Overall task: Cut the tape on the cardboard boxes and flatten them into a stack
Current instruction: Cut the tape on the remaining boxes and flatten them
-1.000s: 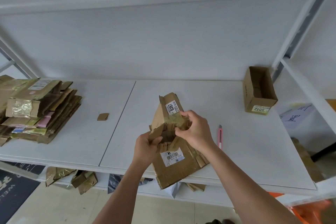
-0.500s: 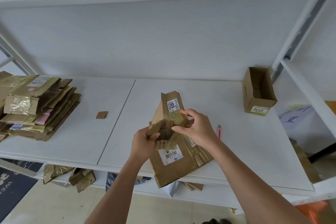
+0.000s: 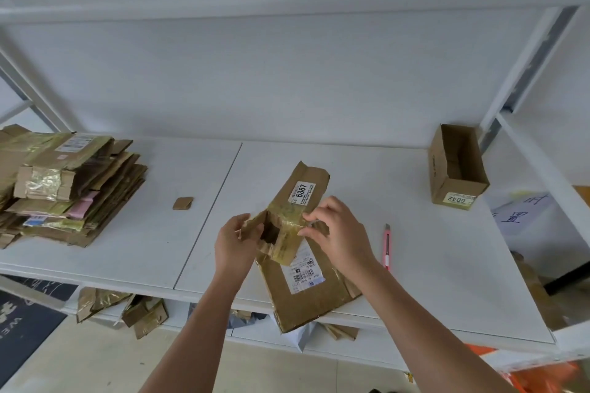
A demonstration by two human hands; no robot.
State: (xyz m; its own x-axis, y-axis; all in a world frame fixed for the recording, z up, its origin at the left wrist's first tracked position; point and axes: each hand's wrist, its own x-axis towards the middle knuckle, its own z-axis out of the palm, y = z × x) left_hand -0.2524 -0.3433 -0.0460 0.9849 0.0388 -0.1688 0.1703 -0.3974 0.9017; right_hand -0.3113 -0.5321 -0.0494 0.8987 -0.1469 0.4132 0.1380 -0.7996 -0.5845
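A brown cardboard box [image 3: 306, 293] with white labels and shiny tape lies partly collapsed at the front of the white shelf [image 3: 153, 233], its near end sticking out over the edge. My left hand [image 3: 234, 244] grips a torn flap on the box's left side. My right hand [image 3: 335, 233] pinches the taped flap on its right side. Between the hands a dark gap shows into the box. A stack of flattened boxes [image 3: 67, 191] sits at the shelf's left end. A pink utility knife [image 3: 387, 247] lies on the shelf just right of my right hand.
An open small cardboard box [image 3: 456, 169] stands at the back right beside the rack post. A small cardboard scrap [image 3: 183, 203] lies left of centre. Cardboard pieces [image 3: 127, 306] lie on the lower shelf. An orange object [image 3: 536, 373] shows at bottom right.
The box's upper part has tipped down and back toward the shelf. Both hands pulled a little apart, widening the gap between the flaps.
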